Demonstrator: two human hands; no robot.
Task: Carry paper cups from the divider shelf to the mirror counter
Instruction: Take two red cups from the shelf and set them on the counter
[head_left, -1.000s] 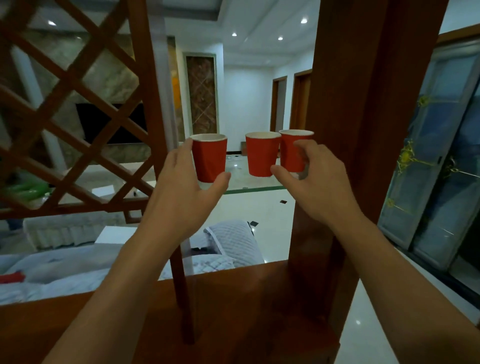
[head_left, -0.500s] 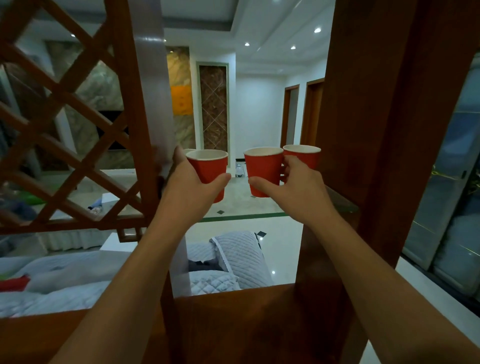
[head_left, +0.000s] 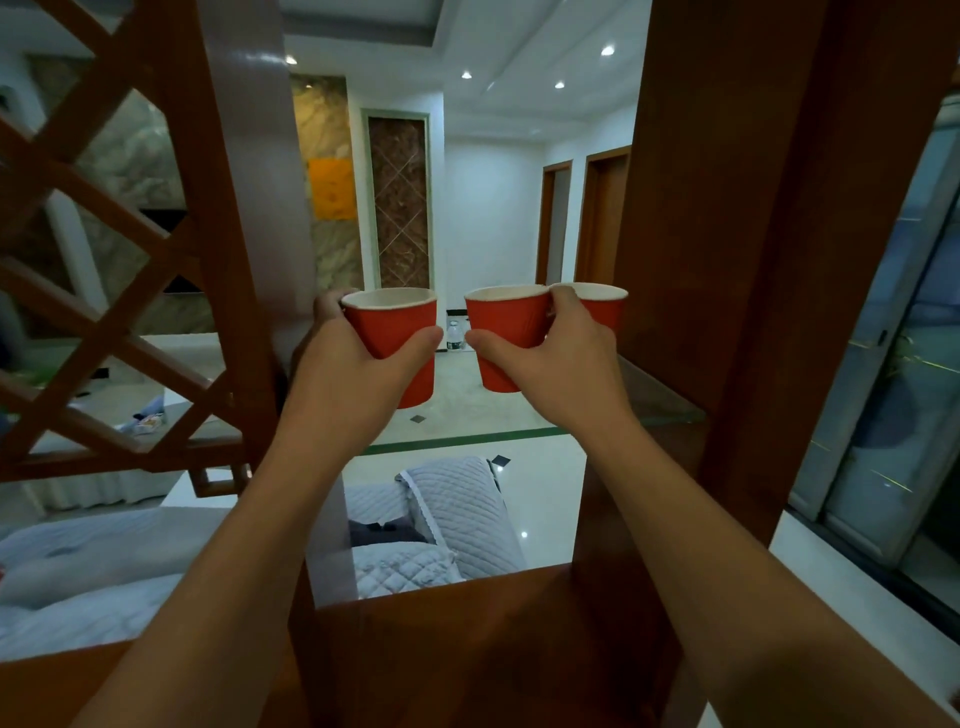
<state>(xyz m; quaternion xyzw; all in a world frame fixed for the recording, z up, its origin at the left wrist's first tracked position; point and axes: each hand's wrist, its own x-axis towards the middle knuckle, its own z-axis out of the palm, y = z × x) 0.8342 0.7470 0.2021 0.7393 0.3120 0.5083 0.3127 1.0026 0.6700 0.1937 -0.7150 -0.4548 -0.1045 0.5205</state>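
Note:
Three red paper cups with white rims stand level in the opening of the wooden divider. My left hand (head_left: 358, 371) is wrapped around the left cup (head_left: 395, 332), thumb on its right side. My right hand (head_left: 556, 358) holds the middle cup (head_left: 506, 325), thumb across its front and fingers over the rim between it and the right cup (head_left: 605, 306). The right cup sits behind my fingers, next to the wide wooden post; whether my fingers grip it I cannot tell. The glass shelf (head_left: 660, 395) shows below and right of that hand.
A wooden lattice panel (head_left: 104, 260) fills the left, a thick wooden post (head_left: 737, 260) the right. The divider's wooden ledge (head_left: 467, 639) runs under my forearms. Beyond are a grey quilted sofa (head_left: 447, 509), a glossy white floor and glass doors (head_left: 893, 364) at the right.
Both hands have closed further around the cups. The camera has moved closer and tilted, so the cups sit lower in the view.

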